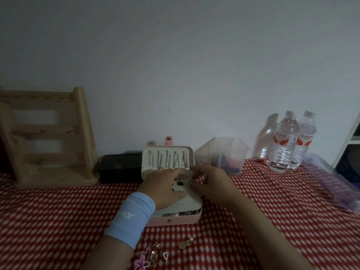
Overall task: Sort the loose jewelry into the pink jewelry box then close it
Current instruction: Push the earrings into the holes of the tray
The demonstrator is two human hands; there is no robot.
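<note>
The pink jewelry box (175,221) sits open mid-table, its lid (168,157) upright with several silver chains hanging inside. A white perforated earring panel (191,201) lies over the base. My left hand (165,187), with a light blue wrist sleeve, rests flat on that panel. My right hand (211,182) hovers over the box's right rear corner, fingers curled; whether it pinches anything is hidden. Loose jewelry (155,254) lies on the cloth in front of the box: a purple flower piece, gold earrings (184,243) and small studs.
A wooden jewelry stand (48,137) stands at back left, a black box (120,168) beside it. A clear plastic container (222,154) and two water bottles (286,141) are at back right. Purple plastic wrapping (335,184) lies at the right edge of the red-and-white cloth.
</note>
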